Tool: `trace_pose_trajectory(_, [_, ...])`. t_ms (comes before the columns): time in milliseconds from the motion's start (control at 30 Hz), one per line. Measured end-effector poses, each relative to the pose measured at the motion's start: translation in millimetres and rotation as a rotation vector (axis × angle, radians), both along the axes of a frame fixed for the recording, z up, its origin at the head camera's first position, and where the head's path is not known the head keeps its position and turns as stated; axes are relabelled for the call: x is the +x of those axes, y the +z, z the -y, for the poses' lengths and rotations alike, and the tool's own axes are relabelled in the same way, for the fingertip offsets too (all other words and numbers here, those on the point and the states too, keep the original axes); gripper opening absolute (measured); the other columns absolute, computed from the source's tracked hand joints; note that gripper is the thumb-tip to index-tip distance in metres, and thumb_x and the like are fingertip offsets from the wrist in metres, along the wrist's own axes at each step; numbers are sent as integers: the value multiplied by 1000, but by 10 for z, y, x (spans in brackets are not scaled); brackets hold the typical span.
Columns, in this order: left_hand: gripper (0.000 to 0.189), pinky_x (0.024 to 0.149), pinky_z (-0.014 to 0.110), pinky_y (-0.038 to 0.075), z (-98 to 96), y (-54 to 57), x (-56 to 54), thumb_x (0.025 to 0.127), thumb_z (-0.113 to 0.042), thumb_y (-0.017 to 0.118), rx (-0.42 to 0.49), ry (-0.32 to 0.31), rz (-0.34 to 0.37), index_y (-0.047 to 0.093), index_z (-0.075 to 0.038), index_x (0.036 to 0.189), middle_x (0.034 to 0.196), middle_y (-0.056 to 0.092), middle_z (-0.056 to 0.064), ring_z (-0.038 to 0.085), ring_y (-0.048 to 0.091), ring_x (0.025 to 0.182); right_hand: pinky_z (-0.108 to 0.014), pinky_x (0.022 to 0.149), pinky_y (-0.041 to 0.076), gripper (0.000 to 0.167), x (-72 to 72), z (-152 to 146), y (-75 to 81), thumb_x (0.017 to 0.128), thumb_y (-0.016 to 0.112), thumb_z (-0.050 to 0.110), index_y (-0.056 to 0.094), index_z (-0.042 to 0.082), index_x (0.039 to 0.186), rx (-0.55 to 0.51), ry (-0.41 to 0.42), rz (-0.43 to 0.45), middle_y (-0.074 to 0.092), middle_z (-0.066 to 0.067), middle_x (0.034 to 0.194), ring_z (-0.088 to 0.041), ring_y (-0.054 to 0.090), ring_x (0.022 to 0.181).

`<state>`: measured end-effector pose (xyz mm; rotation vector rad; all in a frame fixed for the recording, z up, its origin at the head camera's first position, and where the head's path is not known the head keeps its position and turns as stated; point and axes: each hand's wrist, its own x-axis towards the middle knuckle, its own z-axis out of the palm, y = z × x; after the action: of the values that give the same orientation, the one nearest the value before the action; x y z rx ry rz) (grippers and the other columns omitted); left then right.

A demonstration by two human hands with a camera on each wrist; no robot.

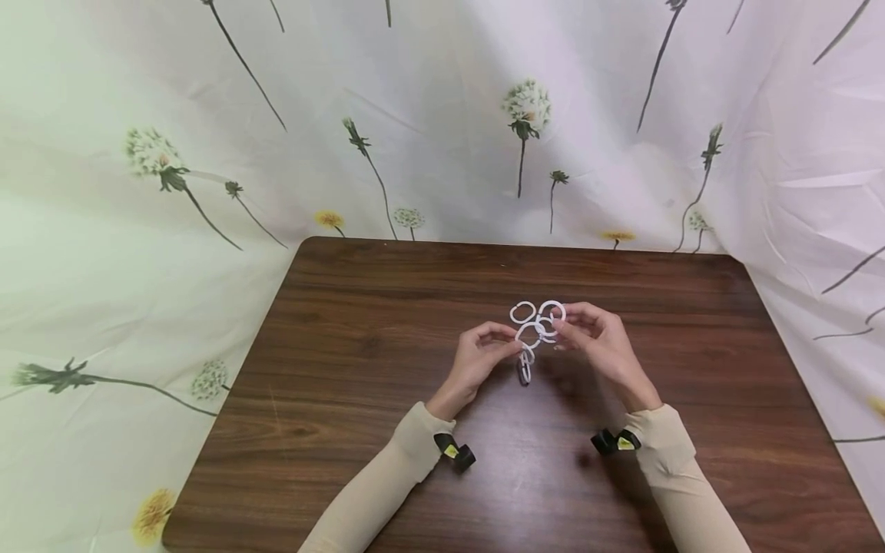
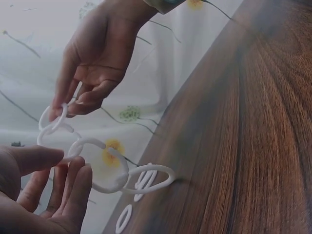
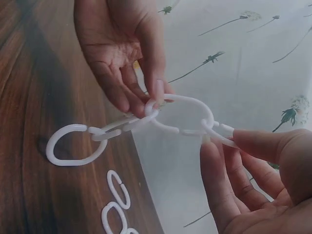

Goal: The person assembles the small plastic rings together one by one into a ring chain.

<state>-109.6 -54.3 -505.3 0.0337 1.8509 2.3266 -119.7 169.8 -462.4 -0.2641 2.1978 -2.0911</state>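
We see the left hand (image 1: pixel 477 357) and right hand (image 1: pixel 607 347) pinching white chain links (image 3: pixel 183 98), whose splits show clearly only in wrist views.

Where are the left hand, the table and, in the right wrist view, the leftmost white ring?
Left hand (image 1: pixel 474 361): head view, middle of the hand.
Table (image 1: pixel 373 346): head view, bare top.
Leftmost white ring (image 3: pixel 73 162): right wrist view, lower rim.

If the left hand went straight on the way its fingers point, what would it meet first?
For the left hand, likely the linked white rings between the hands, then the right hand, though depth is unclear.
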Motion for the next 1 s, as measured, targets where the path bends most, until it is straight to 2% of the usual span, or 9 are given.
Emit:
trace_pose_trajectory(167, [27,79,21,62,8,10,-9,86,5,79,-3,0,8,70,10,112,91,75,-2,4,73,81,-30,74,67,30,-21,26,48,99,68,0,59,-16,122,-25,25,2,76,8,94,-10,77,81])
trace_pose_trajectory(333, [27,82,26,63,16,21,-30,86,4,79,-11,-18,-2,70,9,111,98,77,6,5,74,83,-34,78,67,16,-45,56,71,98,68,-1,68,-1,115,-64,40,-18,75,3,95,-10,77,82])
trace_pose_trajectory(467, [28,82,25,62,29,29,-45,86,3,80,-26,-36,-25,70,10,112,102,77,9,7,74,85,-37,78,67,17,-58,75,91,97,68,-4,70,7,110,-97,48,-35,76,2,96,-10,77,82])
trace_pose_trajectory(533, [29,81,23,61,33,34,-52,86,5,79,-27,-37,-45,69,11,112,102,77,12,9,75,87,-37,78,67,16,-62,86,102,97,68,-5,68,-2,112,-109,45,-36,76,2,97,-9,77,82])
trace_pose_trajectory(600, [28,80,18,60,36,47,-58,86,6,78,-24,-31,-66,68,13,112,104,76,17,8,75,88,-34,77,67,16,-65,91,111,96,68,-5,67,-3,112,-111,41,-39,76,2,96,-8,77,81])
trace_pose_trajectory(733, [27,82,18,60,48,76,-76,86,10,76,-26,-8,-94,68,15,111,108,74,28,5,73,86,-29,75,67,15,-75,96,121,97,68,-4,67,-4,112,-86,28,-35,75,4,95,-6,77,81])
trace_pose_trajectory(767, [26,82,18,61,51,91,-82,87,10,76,-25,-2,-97,68,15,111,109,73,30,4,73,85,-28,75,67,15,-79,97,125,97,68,-3,67,-3,112,-76,24,-30,75,4,94,-6,77,82])
trace_pose_trajectory(900, [27,84,18,61,62,150,-114,87,8,77,-26,11,-113,69,14,112,112,72,31,4,72,88,-26,75,66,23,-96,105,147,98,69,0,63,-11,117,-48,17,-16,74,4,94,-5,77,82])
trace_pose_trajectory(1000, [28,84,18,61,58,193,-139,89,6,76,-13,11,-134,69,13,114,116,70,34,5,72,91,-26,75,66,20,-112,117,162,98,69,0,65,-7,116,-45,25,-9,74,3,96,-5,77,82])
